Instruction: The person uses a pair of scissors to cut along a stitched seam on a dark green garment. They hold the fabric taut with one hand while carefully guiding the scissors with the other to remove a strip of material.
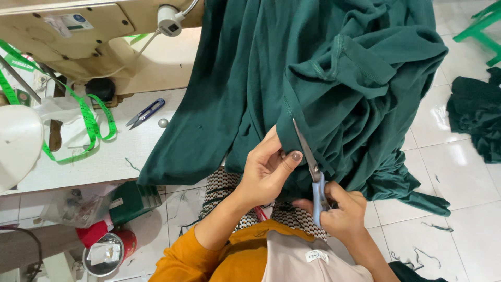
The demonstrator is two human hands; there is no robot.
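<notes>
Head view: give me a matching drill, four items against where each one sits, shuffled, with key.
Items:
1. scissors
2. thread snips
3. measuring tape
4. dark green fabric

Places:
A. draped off the table edge, pinched by the left hand
B. lying alone on the white table
C. in the right hand
D. looped beside the sewing machine

Pairs: 1-C, 2-B, 3-D, 4-A

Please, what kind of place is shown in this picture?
Probably a small sewing or tailoring workshop. An industrial sewing machine stands on the white table, a green measuring tape lies beside it, and the right hand holds scissors at dark green fabric.
</notes>
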